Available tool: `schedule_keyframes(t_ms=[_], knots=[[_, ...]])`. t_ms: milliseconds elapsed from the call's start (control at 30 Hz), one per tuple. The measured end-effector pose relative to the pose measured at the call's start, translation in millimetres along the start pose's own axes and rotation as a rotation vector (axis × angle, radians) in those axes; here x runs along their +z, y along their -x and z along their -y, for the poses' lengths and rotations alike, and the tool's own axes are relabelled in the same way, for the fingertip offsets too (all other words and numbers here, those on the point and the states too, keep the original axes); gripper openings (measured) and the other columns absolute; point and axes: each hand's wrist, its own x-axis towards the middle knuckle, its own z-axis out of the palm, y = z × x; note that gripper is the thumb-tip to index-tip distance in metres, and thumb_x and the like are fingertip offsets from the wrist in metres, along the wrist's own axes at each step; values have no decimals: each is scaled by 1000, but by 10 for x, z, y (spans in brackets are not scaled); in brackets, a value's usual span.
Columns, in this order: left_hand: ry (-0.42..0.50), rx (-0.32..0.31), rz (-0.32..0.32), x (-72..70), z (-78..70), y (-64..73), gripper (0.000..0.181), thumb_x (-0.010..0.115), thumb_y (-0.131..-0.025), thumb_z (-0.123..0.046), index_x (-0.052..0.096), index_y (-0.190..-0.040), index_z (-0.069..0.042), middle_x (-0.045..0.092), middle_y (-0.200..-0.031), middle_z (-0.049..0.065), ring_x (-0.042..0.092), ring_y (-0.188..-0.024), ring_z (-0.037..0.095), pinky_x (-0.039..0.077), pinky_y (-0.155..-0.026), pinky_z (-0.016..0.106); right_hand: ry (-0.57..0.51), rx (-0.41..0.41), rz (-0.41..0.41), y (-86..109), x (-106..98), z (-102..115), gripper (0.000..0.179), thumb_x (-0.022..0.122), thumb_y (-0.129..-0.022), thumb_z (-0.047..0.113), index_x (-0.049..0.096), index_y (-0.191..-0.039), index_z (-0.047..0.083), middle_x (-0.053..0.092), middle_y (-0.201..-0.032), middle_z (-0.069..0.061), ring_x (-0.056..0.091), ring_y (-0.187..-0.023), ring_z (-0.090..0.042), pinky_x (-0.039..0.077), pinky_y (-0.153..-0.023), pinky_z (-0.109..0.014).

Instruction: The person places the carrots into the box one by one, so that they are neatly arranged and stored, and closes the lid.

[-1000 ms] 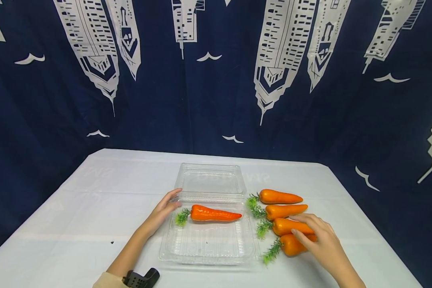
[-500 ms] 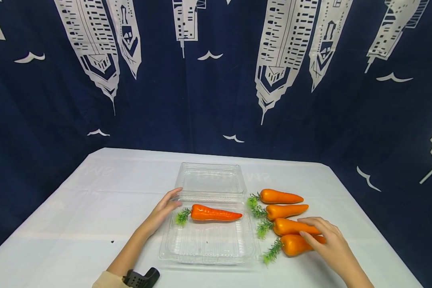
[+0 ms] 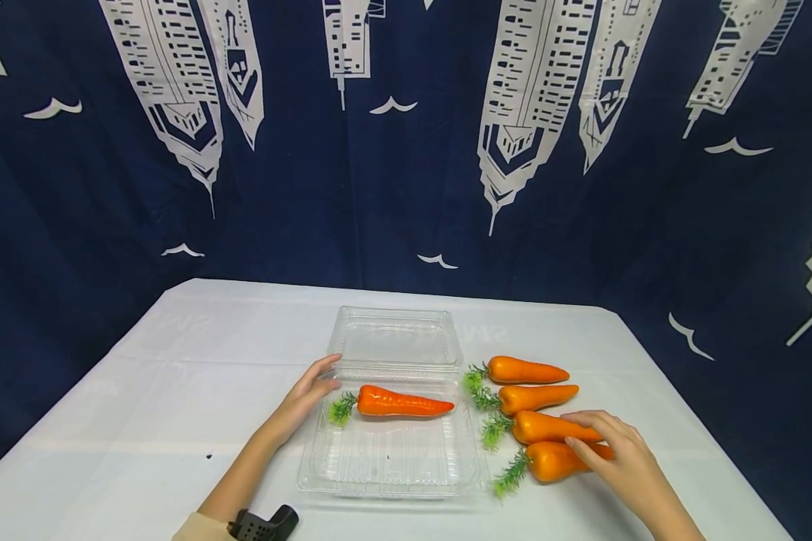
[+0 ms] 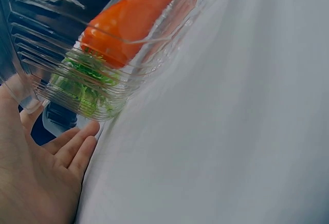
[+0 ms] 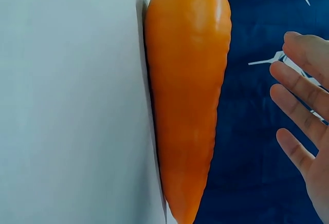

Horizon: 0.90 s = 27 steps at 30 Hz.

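Observation:
An orange carrot (image 3: 406,402) with green leafy tops lies across the bottom half of a clear plastic clamshell box (image 3: 392,469), whose lid (image 3: 395,338) is folded back flat. My left hand (image 3: 298,409) is at the box's left side by the hinge, thumb and fingertips right at the rim. In the left wrist view its fingers extend loosely beside the ribbed wall. To the right, several carrots lie in a column. My right hand (image 3: 619,451), fingers spread, hovers over the tips of the two nearest, the front carrot (image 3: 555,460) and the one behind it (image 3: 548,427).
Two more carrots, a middle one (image 3: 537,398) and the farthest (image 3: 524,370), lie behind, leaves toward the box. Everything rests on a white-covered table (image 3: 142,421). A dark blue curtain (image 3: 379,188) with white building prints hangs beyond its back edge.
My right hand has shifted slightly right, uncovering more of the two nearest carrots, then stayed nearly still. The left hand, box and carrots have kept their places.

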Motion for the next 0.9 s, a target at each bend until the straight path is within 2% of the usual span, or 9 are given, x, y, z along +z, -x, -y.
schedule_keyframes(t_ms=[100, 333, 467, 567, 700, 900], knots=[[2, 9, 5, -2, 4, -8, 47, 47, -92, -28, 34, -138, -27, 28, -147, 12, 27, -135, 33, 23, -108, 56, -5, 12, 17, -1, -1, -3, 23, 69, -80, 23, 65, -102, 21, 65, -99, 6, 53, -91, -7, 35, -81, -35], [12, 1, 0, 2, -7, 0, 46, 48, -92, -28, 35, -136, -30, 28, -146, 9, 28, -135, 31, 23, -109, 55, -6, 43, 86, -8, 4, -10, 24, 68, -81, 26, 64, -104, 20, 64, -103, 4, 54, -96, -25, 42, -80, -47], [2, 12, 2, -9, -4, 4, 47, 47, -92, -29, 35, -137, -28, 28, -146, 11, 28, -134, 32, 24, -108, 56, 4, 39, 122, -13, 16, -29, 25, 68, -80, 27, 65, -104, 21, 65, -103, 6, 56, -97, -23, 45, -81, -49], [-1, 18, 6, -13, 3, -1, 47, 47, -92, -29, 34, -138, -27, 28, -146, 12, 28, -134, 33, 24, -108, 55, 20, 17, 137, -11, 23, -46, 23, 69, -79, 28, 65, -101, 24, 65, -101, 11, 58, -96, -14, 48, -83, -41], [6, 15, 9, -7, 1, -5, 47, 47, -92, -29, 34, -137, -27, 28, -146, 11, 28, -135, 32, 24, -108, 54, 35, -14, 150, -1, 28, -74, 20, 70, -78, 27, 66, -97, 27, 65, -98, 15, 58, -93, -5, 50, -79, -25], [13, 10, 5, 1, -6, 3, 46, 48, -92, -28, 36, -136, -30, 29, -146, 9, 28, -135, 30, 24, -108, 54, 27, 36, 237, 8, 24, -106, 24, 70, -76, 38, 65, -97, 28, 65, -100, 13, 57, -95, -8, 50, -80, -28]])
